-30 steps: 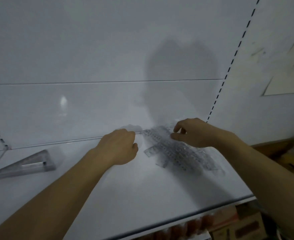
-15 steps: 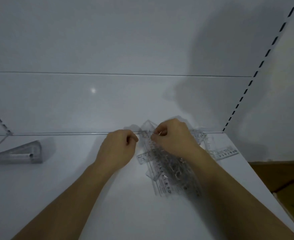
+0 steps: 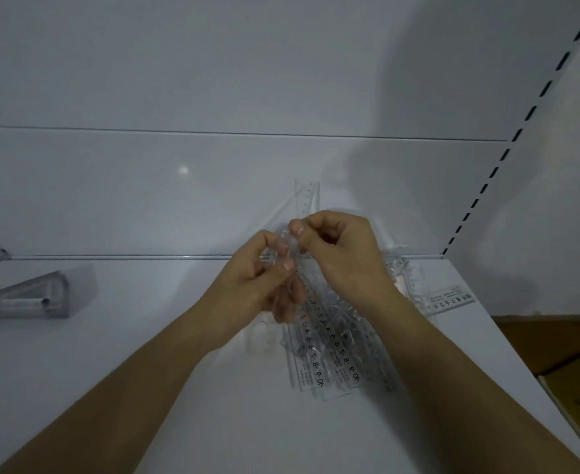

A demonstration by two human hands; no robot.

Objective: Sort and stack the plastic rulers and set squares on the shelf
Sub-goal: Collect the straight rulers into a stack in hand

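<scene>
Both your hands meet above the white shelf, left hand and right hand pinching clear set squares between curled fingertips, apparently to separate them from the loose rulers lying beneath for stacking.

The shelf is plain white. The rulers at 4 o'clock are clear plastic with black numerals, and the stack of set squares at 9 o'clock looks clear, grey-tinged. A row of black slots dots the white upright at 2 o'clock.
</scene>
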